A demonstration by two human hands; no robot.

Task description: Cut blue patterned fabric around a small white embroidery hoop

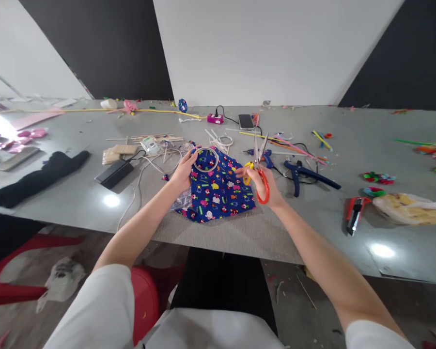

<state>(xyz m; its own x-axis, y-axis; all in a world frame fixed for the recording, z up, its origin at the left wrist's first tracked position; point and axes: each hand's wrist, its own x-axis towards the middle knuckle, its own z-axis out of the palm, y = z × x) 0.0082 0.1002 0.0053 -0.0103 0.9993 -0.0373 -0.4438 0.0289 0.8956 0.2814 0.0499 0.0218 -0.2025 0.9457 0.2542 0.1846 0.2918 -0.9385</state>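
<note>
My left hand (184,170) pinches the left side of a pale round hoop (215,167), held over a dark blue printed cloth (218,198) with colourful cartoon figures. Part of the fabric shows through the ring. In my right hand (271,186) is a pair of scissors (262,182) with one red and one yellow handle loop. Its blades point up and away from me, and they are spread apart. The fingertips of that hand reach the cloth's right edge. Some clear plastic wrapping lies under the cloth's left side.
Behind the cloth lie a second hoop (225,140), a phone (246,121) and a purple power block (215,118). To the right are a blue glue gun (265,157), dark blue pliers (310,175) and a red utility knife (355,215). A black box (114,174) with a cable sits left.
</note>
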